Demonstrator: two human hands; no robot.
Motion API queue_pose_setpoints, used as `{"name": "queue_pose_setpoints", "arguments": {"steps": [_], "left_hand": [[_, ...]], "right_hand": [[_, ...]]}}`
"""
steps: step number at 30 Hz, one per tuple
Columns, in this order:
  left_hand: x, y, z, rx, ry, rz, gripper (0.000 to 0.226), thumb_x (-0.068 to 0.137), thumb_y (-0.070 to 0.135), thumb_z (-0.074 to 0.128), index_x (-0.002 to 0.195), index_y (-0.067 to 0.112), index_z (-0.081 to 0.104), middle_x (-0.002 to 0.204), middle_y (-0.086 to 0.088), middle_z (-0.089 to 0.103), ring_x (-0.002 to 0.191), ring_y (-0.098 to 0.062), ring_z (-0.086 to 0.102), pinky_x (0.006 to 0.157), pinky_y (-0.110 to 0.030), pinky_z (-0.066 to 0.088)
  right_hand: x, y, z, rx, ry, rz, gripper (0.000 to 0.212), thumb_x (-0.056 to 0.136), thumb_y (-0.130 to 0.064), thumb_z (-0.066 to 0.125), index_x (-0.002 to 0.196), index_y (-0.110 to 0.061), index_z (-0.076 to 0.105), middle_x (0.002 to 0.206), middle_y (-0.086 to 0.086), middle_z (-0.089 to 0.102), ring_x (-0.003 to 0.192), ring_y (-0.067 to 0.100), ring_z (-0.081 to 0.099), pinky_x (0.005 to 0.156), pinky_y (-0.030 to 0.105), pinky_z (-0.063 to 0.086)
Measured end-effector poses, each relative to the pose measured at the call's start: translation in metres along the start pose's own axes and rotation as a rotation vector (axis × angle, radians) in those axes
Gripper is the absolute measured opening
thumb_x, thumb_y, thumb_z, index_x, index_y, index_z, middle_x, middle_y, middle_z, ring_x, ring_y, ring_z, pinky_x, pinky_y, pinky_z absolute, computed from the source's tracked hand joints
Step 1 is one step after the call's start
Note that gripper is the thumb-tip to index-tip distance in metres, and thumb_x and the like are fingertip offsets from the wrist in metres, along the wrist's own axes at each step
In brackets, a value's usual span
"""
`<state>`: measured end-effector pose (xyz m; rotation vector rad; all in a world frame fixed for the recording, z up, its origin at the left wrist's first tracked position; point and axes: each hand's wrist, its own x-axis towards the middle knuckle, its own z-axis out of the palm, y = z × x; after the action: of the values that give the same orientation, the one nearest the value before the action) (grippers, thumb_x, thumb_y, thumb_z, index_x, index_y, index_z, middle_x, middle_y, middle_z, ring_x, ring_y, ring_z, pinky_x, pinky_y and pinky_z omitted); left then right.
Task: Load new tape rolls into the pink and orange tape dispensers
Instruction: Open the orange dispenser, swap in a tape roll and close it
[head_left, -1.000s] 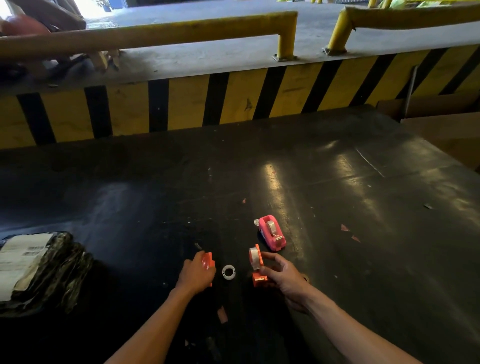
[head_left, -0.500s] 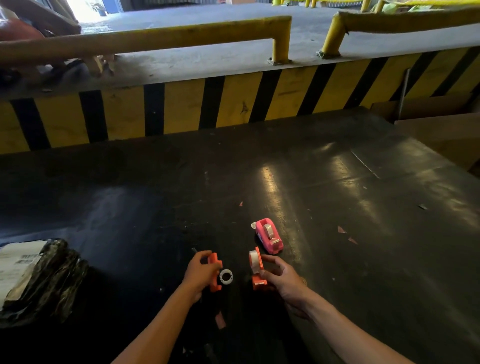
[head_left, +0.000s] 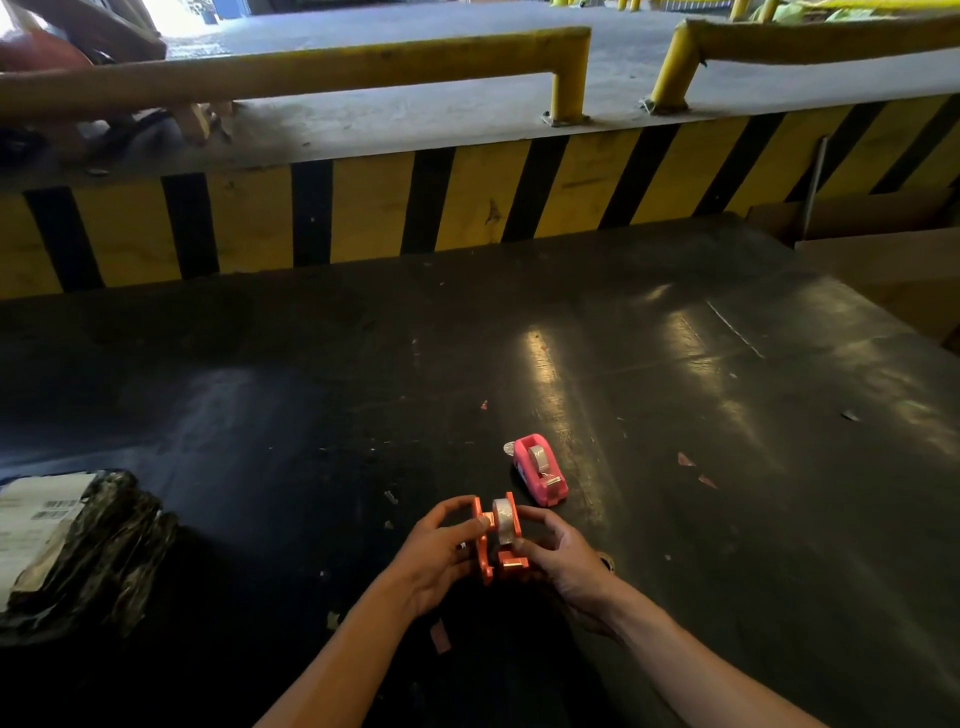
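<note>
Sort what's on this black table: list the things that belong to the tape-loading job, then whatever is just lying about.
Job:
- orange dispenser halves, held by left hand and right hand
- tape roll between them
- pink dispenser, roll inside

Lying about:
- wrapped parcel, labelled
- paper scraps
- cardboard boxes

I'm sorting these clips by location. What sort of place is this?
Probably a warehouse loading dock: a yellow-and-black striped dock edge, yellow guard rails on concrete, and a wrapped parcel with a shipping label.

Left hand (head_left: 441, 551) and right hand (head_left: 563, 558) gripping split orange tape dispenser (head_left: 498, 540) with tape roll (head_left: 503, 519), pink tape dispenser (head_left: 540, 470) just beyond, black table (head_left: 727, 467).
</note>
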<state>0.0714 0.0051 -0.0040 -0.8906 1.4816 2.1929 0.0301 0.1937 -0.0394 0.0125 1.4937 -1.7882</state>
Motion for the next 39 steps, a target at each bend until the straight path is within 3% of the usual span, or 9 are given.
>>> {"name": "queue_pose_setpoints", "arguments": {"steps": [8,13,23,31,35,39], "left_hand": [[-0.0019,0.0035,-0.0007,0.004,0.013,-0.024,0.043,0.087,0.009,0.07,0.127,0.019,0.059,0.123,-0.018,0.061,0.108,-0.036,0.066,0.095,-0.053,0.055],[-0.0055,0.0063,0.0004,0.012,0.025,-0.021,0.041,0.089,0.01,0.069,0.128,0.019,0.058,0.123,-0.017,0.061,0.107,-0.034,0.066,0.082,-0.045,0.059],[-0.0077,0.0083,0.0037,0.054,0.016,-0.035,0.038,0.089,0.008,0.068,0.124,0.02,0.06,0.123,-0.018,0.061,0.107,-0.035,0.067,0.084,-0.045,0.059],[-0.0054,0.0035,0.0058,0.003,0.033,-0.026,0.033,0.093,0.008,0.062,0.125,0.016,0.059,0.119,-0.019,0.064,0.104,-0.035,0.069,0.087,-0.05,0.06],[-0.004,0.0035,0.0046,-0.011,0.029,-0.043,0.034,0.093,0.005,0.061,0.125,0.016,0.058,0.119,-0.02,0.064,0.103,-0.036,0.07,0.088,-0.052,0.059],[-0.0027,0.0003,0.0048,-0.086,0.049,-0.024,0.035,0.092,0.001,0.061,0.124,0.015,0.058,0.117,-0.022,0.065,0.1,-0.038,0.071,0.082,-0.052,0.061]], "right_hand": [[-0.0024,-0.0025,0.0001,0.06,-0.029,0.004,0.059,0.076,-0.023,0.082,0.129,-0.024,0.056,0.131,0.02,0.06,0.113,0.036,0.066,0.099,0.055,0.053],[-0.0033,-0.0041,0.0021,0.072,-0.047,0.022,0.056,0.08,-0.019,0.078,0.131,-0.024,0.054,0.129,0.02,0.062,0.112,0.035,0.068,0.096,0.05,0.055],[-0.0052,-0.0016,0.0059,0.077,-0.051,0.036,0.057,0.081,-0.017,0.078,0.132,-0.023,0.053,0.128,0.02,0.064,0.111,0.035,0.068,0.1,0.052,0.052],[-0.0049,-0.0062,0.0024,-0.014,-0.041,0.03,0.049,0.083,-0.018,0.077,0.128,-0.025,0.058,0.13,0.021,0.061,0.111,0.034,0.068,0.095,0.048,0.056],[-0.0037,-0.0048,0.0028,-0.081,-0.015,0.002,0.049,0.08,-0.024,0.08,0.125,-0.028,0.061,0.125,0.024,0.062,0.109,0.037,0.068,0.096,0.053,0.055],[-0.0044,-0.0104,0.0064,-0.144,0.008,-0.005,0.043,0.085,-0.022,0.075,0.126,-0.028,0.061,0.12,0.022,0.066,0.106,0.034,0.07,0.093,0.048,0.057]]}}
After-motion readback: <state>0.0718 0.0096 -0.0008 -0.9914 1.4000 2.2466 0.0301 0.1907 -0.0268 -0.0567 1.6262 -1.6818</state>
